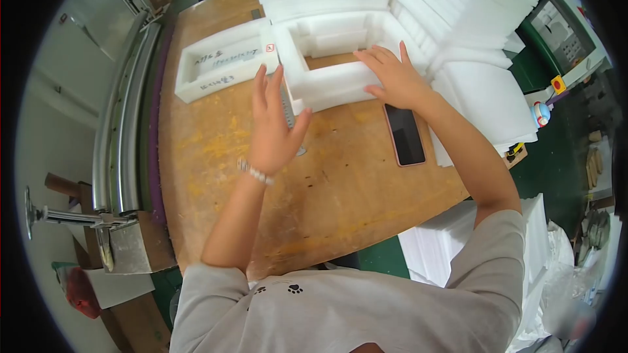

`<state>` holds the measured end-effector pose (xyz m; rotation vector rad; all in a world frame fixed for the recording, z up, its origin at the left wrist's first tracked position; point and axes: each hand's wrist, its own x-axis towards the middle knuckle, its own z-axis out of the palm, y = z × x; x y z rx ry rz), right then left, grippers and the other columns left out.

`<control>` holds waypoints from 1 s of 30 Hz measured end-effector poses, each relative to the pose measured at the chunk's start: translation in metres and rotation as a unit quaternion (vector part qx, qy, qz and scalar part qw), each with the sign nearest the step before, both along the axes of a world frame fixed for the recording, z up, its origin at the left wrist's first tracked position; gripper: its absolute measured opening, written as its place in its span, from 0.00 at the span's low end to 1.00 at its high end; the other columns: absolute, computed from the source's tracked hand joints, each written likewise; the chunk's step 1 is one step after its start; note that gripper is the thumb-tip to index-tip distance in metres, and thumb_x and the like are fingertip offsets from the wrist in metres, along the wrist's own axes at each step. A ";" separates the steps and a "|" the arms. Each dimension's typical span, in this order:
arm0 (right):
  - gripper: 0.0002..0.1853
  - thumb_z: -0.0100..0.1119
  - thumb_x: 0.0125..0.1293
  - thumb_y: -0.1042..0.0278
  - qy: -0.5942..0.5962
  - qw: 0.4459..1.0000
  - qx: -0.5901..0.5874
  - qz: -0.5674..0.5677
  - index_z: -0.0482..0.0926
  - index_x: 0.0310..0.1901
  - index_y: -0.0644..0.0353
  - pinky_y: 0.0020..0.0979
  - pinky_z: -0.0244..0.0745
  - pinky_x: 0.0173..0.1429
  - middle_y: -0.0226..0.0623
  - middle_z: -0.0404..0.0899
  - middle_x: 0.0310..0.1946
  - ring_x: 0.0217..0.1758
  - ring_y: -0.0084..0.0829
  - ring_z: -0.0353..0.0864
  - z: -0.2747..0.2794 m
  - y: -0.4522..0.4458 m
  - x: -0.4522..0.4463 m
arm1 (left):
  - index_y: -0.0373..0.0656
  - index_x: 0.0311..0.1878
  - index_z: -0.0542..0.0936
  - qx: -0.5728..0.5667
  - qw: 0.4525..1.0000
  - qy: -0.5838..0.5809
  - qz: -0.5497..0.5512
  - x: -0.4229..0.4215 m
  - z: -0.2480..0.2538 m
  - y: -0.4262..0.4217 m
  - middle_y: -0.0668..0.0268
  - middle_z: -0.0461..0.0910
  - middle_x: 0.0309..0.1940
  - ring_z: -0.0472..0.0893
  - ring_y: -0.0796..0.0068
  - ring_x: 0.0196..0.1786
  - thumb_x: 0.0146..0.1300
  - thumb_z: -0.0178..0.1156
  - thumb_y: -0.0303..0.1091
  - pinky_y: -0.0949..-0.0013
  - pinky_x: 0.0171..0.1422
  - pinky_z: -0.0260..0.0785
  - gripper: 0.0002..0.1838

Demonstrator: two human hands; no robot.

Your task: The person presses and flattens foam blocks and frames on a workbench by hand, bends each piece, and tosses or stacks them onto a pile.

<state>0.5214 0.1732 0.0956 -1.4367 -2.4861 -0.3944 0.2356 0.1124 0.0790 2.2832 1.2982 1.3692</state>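
A white foam frame (333, 94) with a rectangular opening lies on the wooden table in front of me. My right hand (396, 80) is over its right front corner, fingers spread and holding nothing; whether the fingertips touch the foam I cannot tell. Just left of the frame, my left hand (273, 127) is raised over the table with its fingers stretched out, open. Partly hidden behind that hand is a metal ruler (286, 108). Beyond it sits a shallow white foam tray (195, 94) with handwriting on it.
A dark-screened phone (406, 136) lies near my right forearm. Tall stacks of white foam sheets (451, 10) stand at the back and right of the wooden table (340, 196). Metal rollers (131, 117) run along the left edge. More foam sheets (428, 242) lie below on the right.
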 end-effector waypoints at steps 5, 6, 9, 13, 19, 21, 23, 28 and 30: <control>0.27 0.64 0.63 0.69 0.141 0.963 -0.226 0.040 0.74 0.66 0.54 0.57 0.41 0.83 0.38 0.74 0.66 0.72 0.40 0.68 0.055 -0.010 -0.014 | 0.40 0.78 0.57 -0.187 0.974 -0.129 0.010 -0.073 0.002 -0.073 0.50 0.51 0.78 0.64 0.49 0.74 0.67 0.61 0.30 0.56 0.73 0.61 0.37; 0.26 0.63 0.64 0.69 0.254 0.930 -0.250 0.093 0.75 0.64 0.56 0.55 0.43 0.83 0.41 0.73 0.66 0.72 0.38 0.67 0.074 -0.023 -0.016 | 0.40 0.78 0.57 -0.182 0.974 -0.133 0.023 -0.087 0.009 -0.074 0.50 0.51 0.78 0.64 0.49 0.74 0.67 0.61 0.30 0.56 0.73 0.61 0.37; 0.22 0.63 0.64 0.68 0.448 0.789 -0.346 0.238 0.78 0.60 0.59 0.49 0.49 0.81 0.46 0.70 0.68 0.72 0.39 0.67 0.111 -0.044 -0.020 | 0.42 0.78 0.58 -0.253 0.910 -0.329 0.019 -0.125 0.024 -0.082 0.52 0.53 0.77 0.66 0.52 0.73 0.70 0.59 0.32 0.56 0.72 0.61 0.36; 0.14 0.63 0.65 0.68 0.517 0.689 -0.372 0.346 0.82 0.51 0.61 0.43 0.58 0.79 0.47 0.68 0.71 0.72 0.44 0.69 0.099 -0.032 -0.057 | 0.45 0.80 0.55 -0.279 0.828 -0.484 -0.041 -0.154 0.044 -0.074 0.55 0.56 0.77 0.69 0.57 0.71 0.73 0.58 0.34 0.55 0.71 0.62 0.36; 0.10 0.66 0.61 0.68 0.494 0.810 -0.253 0.187 0.84 0.44 0.57 0.41 0.70 0.70 0.42 0.77 0.63 0.67 0.45 0.75 0.070 -0.075 -0.128 | 0.54 0.82 0.52 -0.141 0.925 -0.284 -0.209 -0.220 0.062 -0.038 0.61 0.55 0.79 0.71 0.55 0.69 0.65 0.68 0.31 0.53 0.71 0.64 0.47; 0.11 0.67 0.59 0.68 0.478 0.836 -0.229 0.140 0.85 0.44 0.55 0.41 0.73 0.67 0.40 0.80 0.60 0.65 0.44 0.77 0.068 -0.075 -0.149 | 0.59 0.81 0.54 -0.181 0.920 -0.224 -0.266 -0.240 0.083 -0.050 0.62 0.55 0.79 0.72 0.56 0.69 0.61 0.69 0.28 0.54 0.70 0.67 0.48; 0.09 0.69 0.57 0.70 0.312 0.901 -0.046 0.298 0.85 0.40 0.55 0.41 0.75 0.66 0.40 0.81 0.59 0.65 0.44 0.78 0.074 -0.070 -0.155 | 0.55 0.79 0.60 -0.100 0.986 0.037 -0.128 -0.250 0.111 -0.063 0.61 0.56 0.79 0.71 0.58 0.70 0.61 0.67 0.23 0.57 0.73 0.66 0.44; 0.11 0.73 0.49 0.77 0.080 0.862 0.221 0.448 0.85 0.36 0.55 0.43 0.76 0.70 0.38 0.82 0.58 0.67 0.44 0.76 0.102 -0.065 -0.178 | 0.69 0.66 0.78 0.028 0.933 0.355 0.042 -0.275 0.173 -0.083 0.64 0.65 0.75 0.78 0.68 0.60 0.55 0.69 0.22 0.68 0.58 0.76 0.36; 0.20 0.72 0.52 0.79 0.186 0.888 0.221 0.358 0.83 0.48 0.55 0.45 0.74 0.72 0.39 0.78 0.64 0.70 0.43 0.74 0.107 -0.044 -0.169 | 0.51 0.73 0.69 0.174 0.829 0.520 0.109 -0.289 0.218 -0.105 0.51 0.58 0.77 0.63 0.46 0.76 0.67 0.60 0.30 0.48 0.77 0.61 0.30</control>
